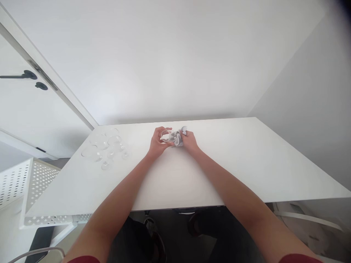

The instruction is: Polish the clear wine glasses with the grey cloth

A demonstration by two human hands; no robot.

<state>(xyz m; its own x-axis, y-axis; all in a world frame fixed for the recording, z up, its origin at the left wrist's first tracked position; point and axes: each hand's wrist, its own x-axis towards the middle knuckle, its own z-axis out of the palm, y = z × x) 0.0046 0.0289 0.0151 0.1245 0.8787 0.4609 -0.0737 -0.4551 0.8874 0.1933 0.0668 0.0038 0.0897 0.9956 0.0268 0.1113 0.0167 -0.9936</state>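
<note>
A: The left hand [157,143] is closed around a clear glass [166,136], held just above the table [246,160]. The right hand [189,140] grips a grey cloth [177,138] bunched against the glass's mouth.

B: What could go wrong?

A: I'd say the glass could slip. It is smooth, and if the cloth drags while the left fingers loosen, it may drop onto the tabletop and crack. Pressing the cloth too hard could also stress the thin wall.

B: Anything nearby?

A: A cluster of other clear glasses [105,149] stands well to the left of the left hand. A wide elbow swing that way could knock them. Nothing lies between the hands and the person.
</note>
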